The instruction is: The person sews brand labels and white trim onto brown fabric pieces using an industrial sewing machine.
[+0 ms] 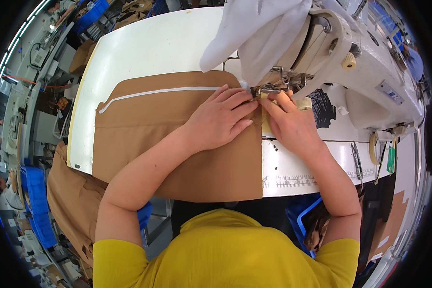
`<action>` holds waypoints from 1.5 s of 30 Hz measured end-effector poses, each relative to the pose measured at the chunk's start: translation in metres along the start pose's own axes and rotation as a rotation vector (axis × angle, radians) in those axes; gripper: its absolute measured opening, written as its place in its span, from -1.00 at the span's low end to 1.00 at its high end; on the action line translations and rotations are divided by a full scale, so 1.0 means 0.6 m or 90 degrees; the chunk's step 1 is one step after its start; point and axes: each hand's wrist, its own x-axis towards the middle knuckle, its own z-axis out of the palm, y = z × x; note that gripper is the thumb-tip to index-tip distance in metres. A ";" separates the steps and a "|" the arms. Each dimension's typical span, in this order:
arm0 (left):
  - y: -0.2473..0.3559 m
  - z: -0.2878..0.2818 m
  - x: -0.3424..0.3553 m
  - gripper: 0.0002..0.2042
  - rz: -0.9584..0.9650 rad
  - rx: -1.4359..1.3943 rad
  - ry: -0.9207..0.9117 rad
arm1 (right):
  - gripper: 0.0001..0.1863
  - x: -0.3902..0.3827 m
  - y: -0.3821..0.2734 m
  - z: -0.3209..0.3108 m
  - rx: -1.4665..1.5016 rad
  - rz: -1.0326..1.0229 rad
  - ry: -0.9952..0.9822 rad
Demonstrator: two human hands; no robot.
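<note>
A brown fabric piece (144, 158) with a white strip (153, 91) along its upper part lies on the sewing table, its right upper edge at the presser foot (273, 89) of a white sewing machine (374, 91). My left hand (218, 117) rests open on the fabric, fingers stretched toward the needle area. My right hand (290, 125) has bent fingers drawn together at the fabric's edge beside the presser foot; what exactly they grip is partly hidden. A white cloth (259, 33) drapes at the top of the machine.
Tweezers (356, 161), a tape roll (374, 149) and black labels (323, 108) lie on the right. A printed ruler (293, 180) runs along the front edge. More brown fabric (69, 192) hangs at lower left, near blue bins (38, 206). Other workstations line the left.
</note>
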 end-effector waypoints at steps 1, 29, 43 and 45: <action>0.000 -0.001 0.000 -0.62 -0.002 -0.001 0.001 | -0.70 0.000 0.000 0.000 -0.003 0.005 -0.001; -0.013 0.001 0.007 -0.60 0.019 -0.010 0.008 | -0.85 -0.002 0.061 -0.026 0.320 0.150 0.306; -0.005 -0.002 -0.001 -0.62 0.000 -0.015 -0.008 | -0.89 0.001 0.064 -0.017 0.530 0.244 0.376; -0.003 -0.001 0.000 -0.62 0.004 -0.025 -0.006 | -0.90 0.002 0.061 -0.019 0.509 0.256 0.380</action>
